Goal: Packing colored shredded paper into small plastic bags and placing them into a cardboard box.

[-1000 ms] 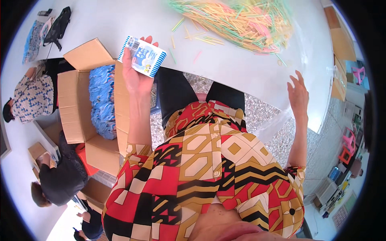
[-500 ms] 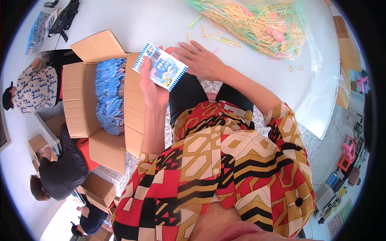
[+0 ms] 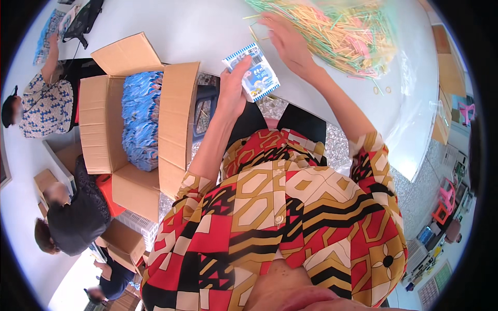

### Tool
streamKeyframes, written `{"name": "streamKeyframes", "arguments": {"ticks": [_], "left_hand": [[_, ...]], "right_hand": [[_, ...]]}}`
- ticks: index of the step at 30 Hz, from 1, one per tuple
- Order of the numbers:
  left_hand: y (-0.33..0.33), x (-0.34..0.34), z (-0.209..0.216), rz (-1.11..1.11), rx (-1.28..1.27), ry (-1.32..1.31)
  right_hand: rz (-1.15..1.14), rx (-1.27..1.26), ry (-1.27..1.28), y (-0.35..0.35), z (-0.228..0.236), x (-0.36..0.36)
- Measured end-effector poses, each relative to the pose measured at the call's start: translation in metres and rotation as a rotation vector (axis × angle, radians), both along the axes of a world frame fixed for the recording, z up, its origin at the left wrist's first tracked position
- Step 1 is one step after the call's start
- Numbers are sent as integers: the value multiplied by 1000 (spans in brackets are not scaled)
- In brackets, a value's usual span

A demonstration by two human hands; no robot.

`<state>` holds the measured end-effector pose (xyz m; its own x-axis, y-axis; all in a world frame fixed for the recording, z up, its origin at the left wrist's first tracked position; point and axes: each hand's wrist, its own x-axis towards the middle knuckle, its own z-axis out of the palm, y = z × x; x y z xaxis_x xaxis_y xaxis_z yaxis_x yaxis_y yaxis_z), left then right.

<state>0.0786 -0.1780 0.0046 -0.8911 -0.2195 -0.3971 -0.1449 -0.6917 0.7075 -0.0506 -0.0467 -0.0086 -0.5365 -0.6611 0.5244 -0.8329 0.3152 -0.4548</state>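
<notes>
The right hand (image 3: 288, 44) is no longer out at the person's right side, open in the air: it has crossed over, passed beside the small blue-and-white carton (image 3: 252, 79), and now rests on the heap of coloured straws (image 3: 337, 33) on the tabletop (image 3: 197, 31). The left hand (image 3: 232, 90) has brought the carton further to the right, nearer to the straws.

Bright even light, glare on white table (image 3: 207, 31), strong fisheye bending, dark rim

Blue-and-white packet (image 3: 252, 72), multicoloured straws (image 3: 337, 31), brown carton (image 3: 104, 124) of blue packs (image 3: 140, 124).
</notes>
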Motion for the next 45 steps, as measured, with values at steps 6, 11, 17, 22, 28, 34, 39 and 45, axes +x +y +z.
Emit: {"name": "streamKeyframes", "arguments": {"ticks": [6, 11, 17, 22, 28, 34, 39, 45], "left_hand": [[11, -21, -13, -61, -223, 80], [4, -36, -21, -80, -587, 32], [-16, -39, -18, -179, -685, 8], [-18, -42, -24, -190, -729, 102], [-10, -41, -24, -111, -1271, 37], [-13, -40, -27, -25, -909, 169], [-19, -42, -27, -159, -914, 152], [-29, -51, -17, -304, -1324, 32]], "right_hand": [[-23, -210, -942, 39, 2, 65], [-64, -263, -923, 32, -3, 62], [-157, -101, -736, 19, -1, 51], [-165, -94, -854, 16, -3, 48], [-249, 21, -807, 10, -4, 44], [-142, -111, -871, 16, 3, 48], [-210, -167, -538, 25, -1, 30], [-118, -72, -237, 19, -12, 22]]}}
